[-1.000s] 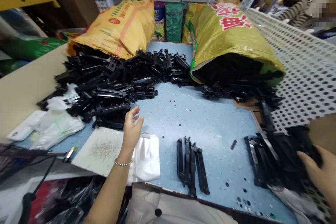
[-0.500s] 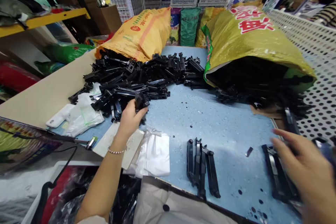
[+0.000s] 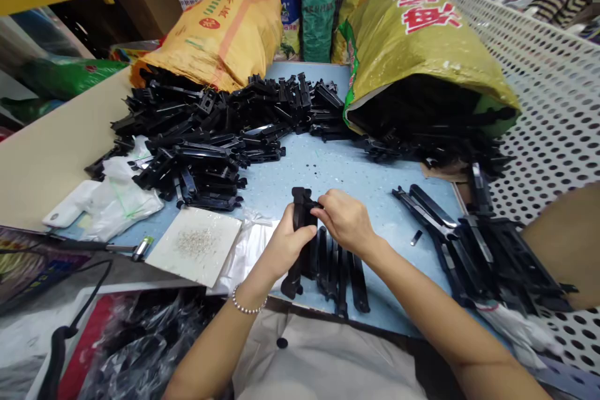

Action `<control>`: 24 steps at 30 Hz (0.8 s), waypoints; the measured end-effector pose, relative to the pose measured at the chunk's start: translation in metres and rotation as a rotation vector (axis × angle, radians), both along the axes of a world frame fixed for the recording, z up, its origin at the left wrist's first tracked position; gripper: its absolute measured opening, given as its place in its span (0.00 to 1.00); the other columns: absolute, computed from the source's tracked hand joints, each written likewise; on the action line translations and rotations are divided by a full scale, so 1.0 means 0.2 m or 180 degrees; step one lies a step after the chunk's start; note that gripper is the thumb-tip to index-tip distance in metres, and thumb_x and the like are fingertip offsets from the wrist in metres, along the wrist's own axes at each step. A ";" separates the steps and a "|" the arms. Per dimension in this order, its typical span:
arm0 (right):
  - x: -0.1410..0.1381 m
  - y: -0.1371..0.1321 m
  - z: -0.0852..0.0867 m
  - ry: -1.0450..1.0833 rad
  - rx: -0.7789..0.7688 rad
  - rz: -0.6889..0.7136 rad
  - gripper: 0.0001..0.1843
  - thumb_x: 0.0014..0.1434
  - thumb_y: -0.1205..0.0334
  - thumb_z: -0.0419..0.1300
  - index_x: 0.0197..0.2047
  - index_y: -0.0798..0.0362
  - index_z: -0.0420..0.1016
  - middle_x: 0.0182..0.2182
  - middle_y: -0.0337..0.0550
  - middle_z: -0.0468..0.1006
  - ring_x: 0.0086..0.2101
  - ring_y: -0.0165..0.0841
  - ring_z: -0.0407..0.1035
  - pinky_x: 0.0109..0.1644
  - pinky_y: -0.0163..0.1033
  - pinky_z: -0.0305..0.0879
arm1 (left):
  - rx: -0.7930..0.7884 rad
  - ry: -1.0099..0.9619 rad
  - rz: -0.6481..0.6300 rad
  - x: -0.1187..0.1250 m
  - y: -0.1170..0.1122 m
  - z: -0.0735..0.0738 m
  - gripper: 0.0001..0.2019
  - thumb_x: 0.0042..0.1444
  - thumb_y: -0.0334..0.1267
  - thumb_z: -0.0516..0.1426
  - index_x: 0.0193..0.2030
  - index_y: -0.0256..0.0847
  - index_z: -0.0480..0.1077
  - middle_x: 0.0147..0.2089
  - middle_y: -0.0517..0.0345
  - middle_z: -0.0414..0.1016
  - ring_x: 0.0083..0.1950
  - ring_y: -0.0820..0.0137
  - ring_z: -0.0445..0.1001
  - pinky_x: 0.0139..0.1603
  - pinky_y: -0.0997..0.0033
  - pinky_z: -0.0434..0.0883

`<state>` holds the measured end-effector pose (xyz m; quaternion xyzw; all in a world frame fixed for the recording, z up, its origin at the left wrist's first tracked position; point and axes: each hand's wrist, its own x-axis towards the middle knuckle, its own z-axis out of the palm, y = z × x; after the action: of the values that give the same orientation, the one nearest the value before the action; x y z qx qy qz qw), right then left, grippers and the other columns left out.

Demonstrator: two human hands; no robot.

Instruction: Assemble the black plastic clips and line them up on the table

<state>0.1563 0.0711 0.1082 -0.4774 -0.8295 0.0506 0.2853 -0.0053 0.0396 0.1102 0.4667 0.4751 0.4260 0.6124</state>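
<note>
My left hand [image 3: 284, 244] is closed around a long black plastic part [image 3: 300, 200], held upright near the front of the blue table [image 3: 384, 212]. The fingers of my right hand [image 3: 345, 219] are pinched at the upper end of a black piece beside it; whether this is the same part or a second one I cannot tell. Just under my hands lie several similar black parts [image 3: 344, 278] in a row. To the left is a pale square board [image 3: 190, 270] with tiny light-coloured bits scattered on it, next to white plastic bags [image 3: 246, 250].
A large heap of black parts [image 3: 201, 156] spills from an orange sack [image 3: 229, 31]. More come from a yellow-green sack [image 3: 422, 44] at the right. Another stack of black parts [image 3: 492, 256] lies right, near a perforated white panel [image 3: 539, 94]. A screwdriver-like tool [image 3: 140, 249] rests at the left edge.
My left hand has come from the heap to the middle front with a black part. My right hand has moved in from the right-hand stack to meet it. The view has shifted.
</note>
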 end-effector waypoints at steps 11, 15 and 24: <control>-0.02 -0.37 -0.16 -0.0116 -0.0790 0.0416 0.23 0.70 0.48 0.41 0.33 0.52 0.67 0.29 0.46 0.72 0.32 0.37 0.65 0.37 0.41 0.59 | -0.0010 0.0198 0.0817 0.03 0.07 -0.10 0.12 0.55 0.41 0.57 0.45 0.43 0.69 0.38 0.59 0.72 0.42 0.66 0.70 0.47 0.69 0.67; 0.03 -0.34 -0.23 0.0127 -0.1748 0.0028 0.23 0.71 0.51 0.39 0.32 0.50 0.66 0.28 0.40 0.72 0.30 0.33 0.66 0.35 0.37 0.60 | 0.0475 0.0580 0.1011 0.06 0.03 -0.17 0.18 0.58 0.44 0.56 0.54 0.43 0.65 0.50 0.54 0.71 0.54 0.61 0.68 0.59 0.64 0.62; 0.93 0.08 -0.16 -0.1732 -0.1165 -0.2270 0.22 0.62 0.60 0.53 0.59 0.51 0.68 0.54 0.62 0.69 0.51 0.56 0.63 0.48 0.57 0.61 | -0.0417 0.0185 0.0996 0.00 -0.01 -0.36 0.17 0.58 0.46 0.56 0.54 0.47 0.67 0.53 0.56 0.73 0.58 0.63 0.69 0.60 0.64 0.63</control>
<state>0.3416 0.0863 0.0756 -0.7703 -0.6362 -0.0319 -0.0312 -0.0059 0.0379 0.0386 0.3583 0.5862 0.4707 0.5536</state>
